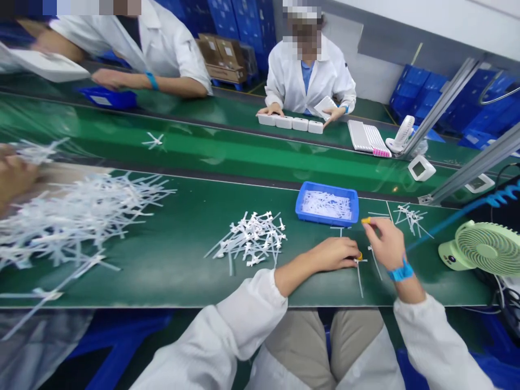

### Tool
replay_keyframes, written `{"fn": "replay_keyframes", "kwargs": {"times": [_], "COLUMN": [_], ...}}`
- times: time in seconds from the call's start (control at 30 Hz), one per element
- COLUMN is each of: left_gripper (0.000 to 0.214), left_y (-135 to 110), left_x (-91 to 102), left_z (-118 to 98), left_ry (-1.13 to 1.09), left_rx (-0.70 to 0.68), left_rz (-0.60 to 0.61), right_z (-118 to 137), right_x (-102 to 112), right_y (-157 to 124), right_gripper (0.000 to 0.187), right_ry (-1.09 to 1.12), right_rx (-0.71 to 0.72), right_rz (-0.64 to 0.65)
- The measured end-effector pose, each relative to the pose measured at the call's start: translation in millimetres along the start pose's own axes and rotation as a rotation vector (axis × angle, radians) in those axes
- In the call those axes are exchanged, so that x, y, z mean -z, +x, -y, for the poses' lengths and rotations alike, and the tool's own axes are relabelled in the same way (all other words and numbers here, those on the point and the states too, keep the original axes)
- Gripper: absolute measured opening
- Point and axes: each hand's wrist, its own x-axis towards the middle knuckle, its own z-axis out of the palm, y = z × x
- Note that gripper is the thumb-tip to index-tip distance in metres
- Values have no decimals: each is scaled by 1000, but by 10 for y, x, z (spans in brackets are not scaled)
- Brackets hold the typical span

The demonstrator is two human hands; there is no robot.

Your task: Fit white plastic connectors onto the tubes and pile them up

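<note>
My left hand (335,253) rests on the green bench (170,260), fingers curled and pinching a thin white plastic part (359,273) whose stem lies toward me. My right hand (384,241), with a blue wrist strap, hovers just right of it, fingers closed near another thin white part (374,261); an orange cot covers one fingertip (366,220). A heap of white plastic parts (252,238) lies left of my hands. A blue tray (327,203) holding more white parts stands just beyond my hands.
A large pile of white parts (77,216) lies at the far left. A small cluster (410,216) lies right of the tray, a green fan (483,248) at the right edge. Across the belt, two people in white coats work; one handles white boxes (290,122).
</note>
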Motion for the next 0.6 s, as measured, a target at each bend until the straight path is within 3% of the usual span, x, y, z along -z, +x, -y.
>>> {"fn": "replay_keyframes", "kwargs": {"times": [0.07, 0.13, 0.17, 0.27, 0.4, 0.6], "left_gripper": [14, 15, 16, 17, 19, 18], "left_y": [1, 5, 8, 15, 20, 36], "left_x": [7, 22, 31, 52, 61, 50], "left_z": [1, 5, 9, 26, 41, 35], "left_ry": [-17, -42, -54, -58, 6, 9], "left_rx": [-42, -75, -82, -89, -102, -131], "left_rz": [-1, 4, 11, 30, 40, 12], "right_z": [123, 221, 254, 302, 332, 388], "right_x": [-112, -261, -339, -540, -662, -672], "right_y": [396, 787, 956, 1285, 1344, 1307], "right_gripper": [24, 21, 22, 40, 34, 28], "right_ry": [-16, -132, -209, -279, -364, -413], "right_rx": [102, 152, 162, 184, 181, 146], "right_rz": [105, 329, 461, 618, 691, 722]}}
